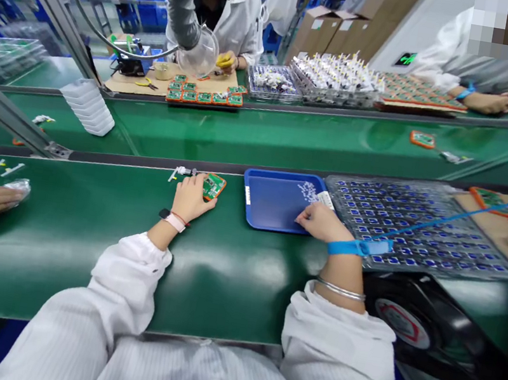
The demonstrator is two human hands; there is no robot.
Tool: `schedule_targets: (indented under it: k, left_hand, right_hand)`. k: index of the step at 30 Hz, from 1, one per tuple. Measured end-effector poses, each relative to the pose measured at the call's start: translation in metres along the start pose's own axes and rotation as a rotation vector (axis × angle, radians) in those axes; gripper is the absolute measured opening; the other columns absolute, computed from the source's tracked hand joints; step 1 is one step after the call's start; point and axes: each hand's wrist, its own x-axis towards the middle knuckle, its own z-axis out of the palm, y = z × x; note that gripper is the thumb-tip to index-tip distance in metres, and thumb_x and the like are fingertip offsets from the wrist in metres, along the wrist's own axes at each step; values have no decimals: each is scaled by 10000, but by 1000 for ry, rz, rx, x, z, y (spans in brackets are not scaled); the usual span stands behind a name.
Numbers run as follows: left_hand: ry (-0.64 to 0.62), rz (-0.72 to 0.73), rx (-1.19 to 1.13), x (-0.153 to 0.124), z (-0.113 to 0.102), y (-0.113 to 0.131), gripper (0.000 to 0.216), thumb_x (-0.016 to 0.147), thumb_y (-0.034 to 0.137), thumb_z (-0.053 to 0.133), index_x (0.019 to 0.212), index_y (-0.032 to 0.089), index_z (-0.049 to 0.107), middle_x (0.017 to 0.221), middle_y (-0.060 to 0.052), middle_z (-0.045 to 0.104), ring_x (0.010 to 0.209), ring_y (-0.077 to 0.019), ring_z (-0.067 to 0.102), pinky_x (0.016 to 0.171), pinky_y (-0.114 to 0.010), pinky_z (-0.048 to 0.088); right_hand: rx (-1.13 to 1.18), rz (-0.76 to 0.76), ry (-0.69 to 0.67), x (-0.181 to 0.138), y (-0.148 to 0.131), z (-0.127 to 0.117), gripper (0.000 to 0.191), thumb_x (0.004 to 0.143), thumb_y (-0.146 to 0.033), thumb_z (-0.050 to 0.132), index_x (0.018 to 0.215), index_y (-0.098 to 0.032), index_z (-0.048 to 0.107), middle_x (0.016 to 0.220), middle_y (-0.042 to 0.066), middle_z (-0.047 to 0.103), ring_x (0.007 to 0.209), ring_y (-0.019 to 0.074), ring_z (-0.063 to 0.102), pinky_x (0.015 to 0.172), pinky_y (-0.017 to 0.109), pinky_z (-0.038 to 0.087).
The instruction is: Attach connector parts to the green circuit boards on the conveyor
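While our left hand grips a green circuit board on the green conveyor belt, our right hand lies at the edge of the blue tray, its grip beyond our telling.

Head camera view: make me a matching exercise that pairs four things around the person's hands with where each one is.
Things:
1. Orange-edged circuit board
2. Blue tray
3. Watch
4. Blue wrist strap

Places:
A. On the right wrist
B. Touching the left hand
C. On the left wrist
D. Beneath the right hand

Pairs: 1-B, 2-D, 3-C, 4-A
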Motion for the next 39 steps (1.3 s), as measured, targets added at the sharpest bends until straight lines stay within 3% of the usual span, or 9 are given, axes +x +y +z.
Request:
schedule_targets:
  k: [4, 8, 10, 13, 15, 19, 23, 33, 39]
  left_hand:
    - [-109, 241, -238, -18, -11, -35, 571, 680, 344, 672, 1184, 166, 470, 1186, -107, 564, 1071, -270, 516, 911, -376, 404]
    - [-197, 358, -328, -36, -22, -48, 549, 700, 358, 655, 1194, 188, 484, 1197, -95, 562, 1096, -262, 507, 946, -389, 386]
    - [-224, 357, -348, -40, -23, -45, 542, 702, 390, 664, 1180, 190, 503, 1187, -94, 572, 1090, -266, 512, 942, -396, 386]
    - [-170, 271, -424, -38, -19, -34, 377, 760, 400, 628, 1067, 188, 576, 1105, -78, 618, 1033, -240, 543, 914, -377, 401]
    - [-102, 214, -496, -34, -14, -26, 230, 822, 357, 568, 962, 183, 620, 1027, -65, 649, 982, -212, 565, 900, -357, 410]
    - [-69, 186, -594, -29, -6, -21, 146, 839, 266, 545, 852, 179, 662, 936, -49, 679, 915, -186, 590, 875, -340, 427]
    - [-80, 142, -622, -28, -2, -27, 93, 791, 219, 597, 793, 166, 674, 886, -46, 688, 872, -183, 602, 848, -332, 443]
    - [-210, -23, -528, -18, -7, -25, 131, 760, 229, 600, 735, 148, 700, 816, -53, 698, 762, -189, 626, 707, -297, 465]
    - [-205, 17, -493, -18, -11, -27, 125, 755, 234, 587, 706, 159, 676, 793, -43, 682, 742, -178, 613, 688, -285, 460]
  right_hand:
    - [-17, -26, -12, 4, 11, 7, 204, 722, -103, 529, 648, -136, 716, 756, 83, 721, 739, 178, 656, 678, 218, 462]
    - [-9, -34, 31, 3, 9, 7, 195, 709, -107, 521, 592, -151, 670, 731, 94, 696, 757, 221, 633, 749, 302, 464]
    - [67, -113, 175, -1, -14, 6, 175, 728, -130, 520, 608, -162, 642, 782, 104, 669, 845, 242, 605, 819, 347, 447]
    - [336, -400, 381, -7, -76, 14, 156, 817, -211, 482, 729, -185, 609, 967, 103, 604, 990, 232, 537, 889, 373, 419]
    - [508, -573, 356, -6, -119, 29, 145, 847, -237, 463, 759, -200, 571, 987, 87, 562, 974, 210, 522, 864, 360, 428]
    - [658, -639, 331, 7, -164, 63, 118, 845, -214, 461, 746, -195, 524, 967, 82, 512, 972, 206, 495, 856, 370, 415]
    - [641, -640, 316, 22, -164, 75, 108, 826, -194, 485, 726, -186, 525, 947, 79, 525, 947, 210, 489, 859, 393, 394]
    - [689, -544, 192, 30, -163, 75, 128, 787, -181, 489, 671, -167, 541, 898, 72, 518, 842, 173, 516, 788, 347, 441]
    - [643, -521, 242, 23, -172, 72, 131, 763, -149, 495, 644, -177, 540, 848, 60, 528, 820, 169, 524, 778, 329, 448]
